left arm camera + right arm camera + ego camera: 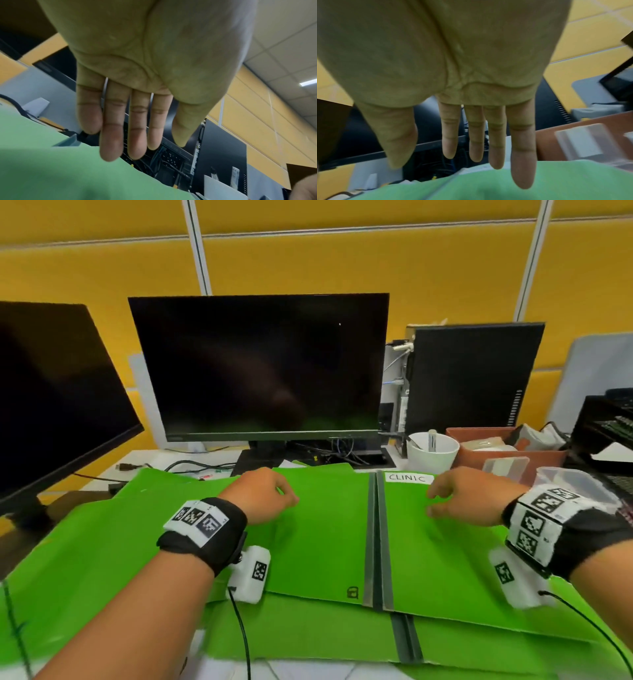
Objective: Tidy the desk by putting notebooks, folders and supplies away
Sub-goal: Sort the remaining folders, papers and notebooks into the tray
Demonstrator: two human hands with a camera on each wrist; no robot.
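- Black flat monitor (pixel 51 392) at far left, screen dark, standing on white desk (pixel 150 460).
- Bright green card folders (pixel 85 559) spread flat over near desk, overlapping, lower ones showing under top one.
- Left hand (pixel 260 494) hovering palm down over left half of top green folder with grey spine strip (pixel 322 529); fingers straight and relaxed in left wrist view (pixel 109 135), grasping nothing; contact with folder cannot be told.
- Second black monitor (pixel 260 364) behind folders, centre, screen dark; cables under its stand.
- White label reading CLINIC (pixel 409 477) at far edge of top folder, just right of spine.
- Right hand (pixel 469 498) palm down over right half of same folder, fingers extended and slack (pixel 523 155), holding nothing.
- White round cup (pixel 432 451) with a pen, then brown open tray (pixel 507 453), behind folder at right.
- Black computer tower (pixel 472 378) upright behind cup.
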